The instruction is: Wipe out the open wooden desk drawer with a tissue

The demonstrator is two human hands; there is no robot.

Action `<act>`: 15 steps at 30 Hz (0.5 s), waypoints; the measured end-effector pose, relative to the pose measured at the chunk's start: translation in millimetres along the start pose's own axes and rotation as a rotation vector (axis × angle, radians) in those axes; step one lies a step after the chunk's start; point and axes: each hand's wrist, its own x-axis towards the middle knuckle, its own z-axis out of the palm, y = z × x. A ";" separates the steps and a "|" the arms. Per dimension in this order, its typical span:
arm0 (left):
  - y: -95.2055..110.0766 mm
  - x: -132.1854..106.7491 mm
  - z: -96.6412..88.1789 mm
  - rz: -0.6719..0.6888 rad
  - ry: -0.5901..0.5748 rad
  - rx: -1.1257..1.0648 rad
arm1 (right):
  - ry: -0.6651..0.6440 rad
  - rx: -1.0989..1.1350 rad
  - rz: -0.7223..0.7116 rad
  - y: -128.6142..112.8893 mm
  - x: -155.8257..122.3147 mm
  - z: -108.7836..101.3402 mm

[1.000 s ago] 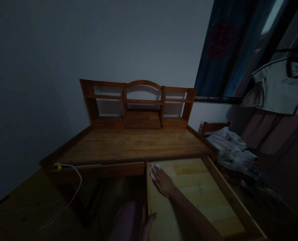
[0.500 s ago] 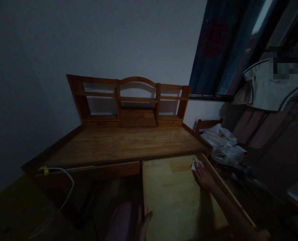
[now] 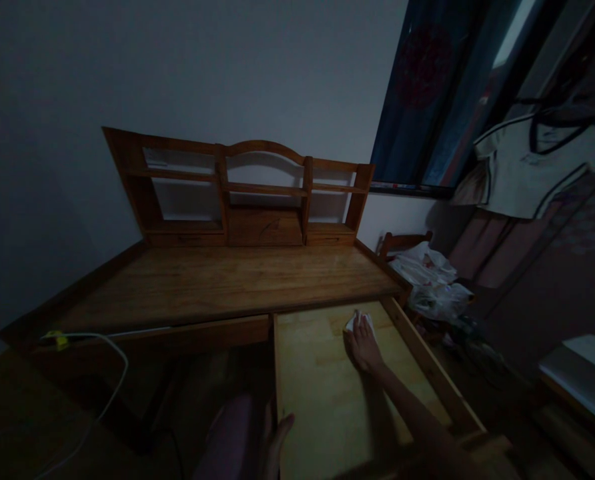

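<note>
The right hand (image 3: 364,348) had its grip on a white cloth (image 3: 350,324), which lay under its fingers against the bottom of the pulled-out drawer (image 3: 317,390), toward the far end and right of the middle. The left hand (image 3: 276,437) was at the drawer's left wall, near side, its thumb over the inner side and its fingers outside; how tightly its grip closed, I could not tell in the dim light. The drawer stuck out from the right half of the wooden table (image 3: 247,277), whose far edge carried a shelf unit (image 3: 265,229). A white cable (image 3: 126,365) hung over the table's near left edge. To the right, plastic bags (image 3: 430,290) were piled by a chair (image 3: 405,241).
</note>
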 end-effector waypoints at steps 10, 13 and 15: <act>2.7 -8.5 0.5 0.003 -0.006 -0.007 | -0.194 0.281 -0.339 -136.5 30.0 -10.0; 5.1 -7.9 -0.7 0.016 0.001 0.006 | -0.242 0.319 -0.409 -167.3 37.1 -8.6; 6.0 -7.7 -1.4 0.023 0.001 0.015 | -0.265 0.339 -0.440 -180.0 40.9 -5.7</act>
